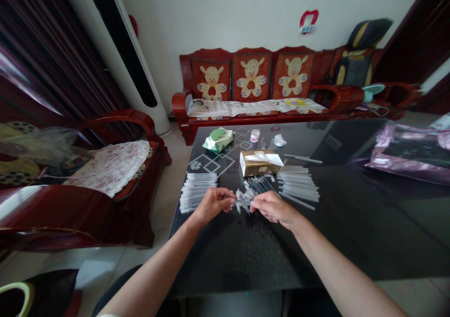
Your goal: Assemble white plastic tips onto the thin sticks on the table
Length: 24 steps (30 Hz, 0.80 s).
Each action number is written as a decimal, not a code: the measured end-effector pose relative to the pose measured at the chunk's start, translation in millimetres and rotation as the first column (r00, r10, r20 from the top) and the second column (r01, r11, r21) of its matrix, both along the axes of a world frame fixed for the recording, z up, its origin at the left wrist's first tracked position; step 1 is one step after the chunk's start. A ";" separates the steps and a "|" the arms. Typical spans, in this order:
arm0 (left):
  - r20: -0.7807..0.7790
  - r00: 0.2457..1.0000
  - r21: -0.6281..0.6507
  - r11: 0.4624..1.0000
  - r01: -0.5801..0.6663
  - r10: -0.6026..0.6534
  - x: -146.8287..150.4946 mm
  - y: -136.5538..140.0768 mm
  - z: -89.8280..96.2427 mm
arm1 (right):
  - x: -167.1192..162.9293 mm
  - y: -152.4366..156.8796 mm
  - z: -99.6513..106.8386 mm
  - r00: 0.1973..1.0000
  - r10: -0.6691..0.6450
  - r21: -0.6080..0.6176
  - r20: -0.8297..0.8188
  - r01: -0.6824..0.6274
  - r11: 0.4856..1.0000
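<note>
My left hand (217,203) and my right hand (271,208) meet low over the table, each pinching one end of a thin translucent tube (242,202). Small whitish pieces (240,209) lie heaped just beneath and behind it. Behind my right hand is a bundle of thin dark rods (260,184). A stack of long translucent tubes (198,190) is beside my left hand, and another tube stack (298,183) spreads out beyond my right hand. What the small pieces are is too blurred to tell.
On the black glossy table (246,261) stand a tissue box (262,168), a green wipes pack (218,141), a small white cup (255,135) and a crumpled tissue (280,140). A purple shiny bag (411,153) lies at right. A red wooden sofa (181,102) is behind.
</note>
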<state>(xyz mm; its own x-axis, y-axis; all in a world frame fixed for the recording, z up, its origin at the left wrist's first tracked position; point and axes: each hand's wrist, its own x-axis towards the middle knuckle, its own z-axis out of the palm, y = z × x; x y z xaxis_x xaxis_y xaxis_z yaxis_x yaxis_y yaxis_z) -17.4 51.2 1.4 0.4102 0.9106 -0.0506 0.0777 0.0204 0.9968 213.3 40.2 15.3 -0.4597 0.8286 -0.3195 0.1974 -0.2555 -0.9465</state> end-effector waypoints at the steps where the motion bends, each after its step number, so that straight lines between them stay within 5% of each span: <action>1: -0.059 0.998 0.043 0.998 0.038 -0.036 -1.7 0.7 1.4 | 0.2 0.1 -0.7 1.000 0.004 0.014 0.014 -0.004 1.000; 4: -0.243 0.970 0.174 0.982 0.078 -0.034 -13.9 7.2 9.0 | 1.7 2.7 -2.4 0.993 -0.071 0.101 0.097 0.061 0.993; 6: -0.363 0.923 0.292 0.956 -0.019 0.129 -30.5 16.5 14.8 | 5.0 6.5 -3.8 0.972 -0.184 0.164 0.143 0.160 0.973; 9: -0.496 0.714 0.514 0.830 -0.216 0.493 -64.5 34.8 18.4 | 11.8 12.2 -6.3 0.949 -0.283 0.187 0.140 0.255 0.949; 12: -0.551 0.535 0.601 0.749 -0.279 0.641 -94.8 50.9 12.8 | 16.0 14.1 -7.4 0.952 -0.282 0.180 0.122 0.258 0.949; 24: -0.658 0.506 0.555 0.813 -0.174 0.557 -117.5 73.8 -14.8 | 15.6 12.7 -8.7 0.956 -0.264 0.165 0.128 0.242 0.956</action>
<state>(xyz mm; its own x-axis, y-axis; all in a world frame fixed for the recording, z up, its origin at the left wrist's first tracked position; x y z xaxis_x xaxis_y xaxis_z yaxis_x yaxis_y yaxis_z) -134.8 125.1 -13.4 0.0066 0.9777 0.2101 0.8778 -0.1063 0.4671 228.9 53.0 6.6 -0.1858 0.9542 -0.2343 0.2838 -0.1762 -0.9426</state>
